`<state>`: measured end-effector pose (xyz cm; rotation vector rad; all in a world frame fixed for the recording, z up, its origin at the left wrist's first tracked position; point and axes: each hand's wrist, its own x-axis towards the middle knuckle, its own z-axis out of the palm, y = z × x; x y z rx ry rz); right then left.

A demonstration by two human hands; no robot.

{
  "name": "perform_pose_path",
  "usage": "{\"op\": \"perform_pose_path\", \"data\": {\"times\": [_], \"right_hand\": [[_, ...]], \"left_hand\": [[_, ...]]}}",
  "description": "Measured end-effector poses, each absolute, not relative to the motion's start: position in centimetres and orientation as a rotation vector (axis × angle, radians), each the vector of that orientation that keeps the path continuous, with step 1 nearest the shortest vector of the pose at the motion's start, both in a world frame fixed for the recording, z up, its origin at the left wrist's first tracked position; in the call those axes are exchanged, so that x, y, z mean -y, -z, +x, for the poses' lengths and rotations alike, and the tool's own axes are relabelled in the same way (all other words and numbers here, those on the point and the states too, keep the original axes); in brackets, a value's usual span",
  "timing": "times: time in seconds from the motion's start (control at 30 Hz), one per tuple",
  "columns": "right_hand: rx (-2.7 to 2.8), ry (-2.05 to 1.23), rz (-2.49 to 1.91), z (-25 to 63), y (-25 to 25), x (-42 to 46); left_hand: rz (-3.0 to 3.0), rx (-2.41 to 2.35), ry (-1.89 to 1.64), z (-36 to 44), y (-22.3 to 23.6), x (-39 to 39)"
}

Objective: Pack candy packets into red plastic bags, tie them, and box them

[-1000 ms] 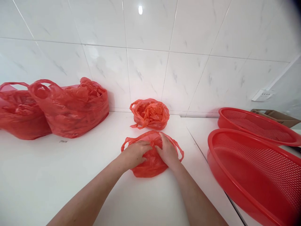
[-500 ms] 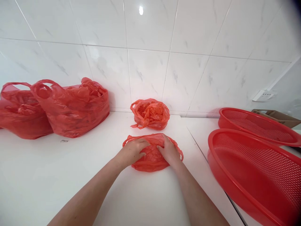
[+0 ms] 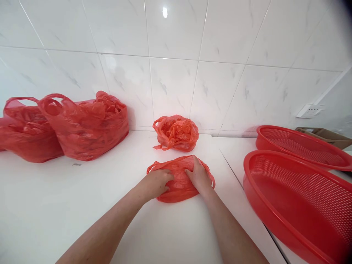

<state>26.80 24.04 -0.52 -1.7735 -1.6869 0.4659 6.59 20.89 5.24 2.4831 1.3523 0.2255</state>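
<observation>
A red plastic bag (image 3: 180, 183) lies on the white tabletop, its handle loops showing at the left and right ends. My left hand (image 3: 158, 182) is closed on the bag's left part, fingers curled into the film and thumb towards me. On the opposite side my right hand (image 3: 200, 177) grips the bag, with its thumb inward and its fingers over the far edge. Part of the fingers of each hand is hidden by the film. Just behind stands a smaller red bag (image 3: 178, 134) stuffed with crumpled plastic.
Two large stuffed red bags (image 3: 90, 128) stand against the tiled wall (image 3: 173, 84) on the left. To the right are two red mesh baskets (image 3: 275, 205), with a cardboard box (image 3: 327, 137) behind them. A wall socket (image 3: 309, 111) is at the far right.
My left hand has moved slightly down and to the left end's inner side. The bag's left end has shifted a little to the right; my right hand has barely moved.
</observation>
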Motion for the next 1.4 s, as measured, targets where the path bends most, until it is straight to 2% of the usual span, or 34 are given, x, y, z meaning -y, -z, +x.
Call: {"op": "perform_pose_path", "data": {"times": [0.13,0.33,0.7,1.0,1.17,1.4], "right_hand": [[1.751,-0.328,-1.764,26.3,0.0,-23.7],[1.914,-0.106,-1.657,25.4,-0.3,-23.1],[2.074,-0.312,-1.779,25.6,0.2,-23.7],[2.048,-0.331,-1.840,25.6,-0.1,-23.4],[2.032,-0.332,-1.851,25.4,-0.3,-23.3],[2.076,-0.203,-1.460,24.1,-0.8,-21.9]], "left_hand": [[2.615,-1.304,-0.268,7.2,-5.4,-21.4],[2.556,-1.475,-0.287,7.7,-3.6,-23.0],[2.322,-1.454,-0.146,6.8,-2.1,-24.5],[2.457,-1.495,-0.391,5.4,-4.1,-23.7],[2.429,-1.621,-0.209,4.6,-4.3,-23.9],[2.390,-1.572,-0.190,5.1,-3.4,-23.8]]}}
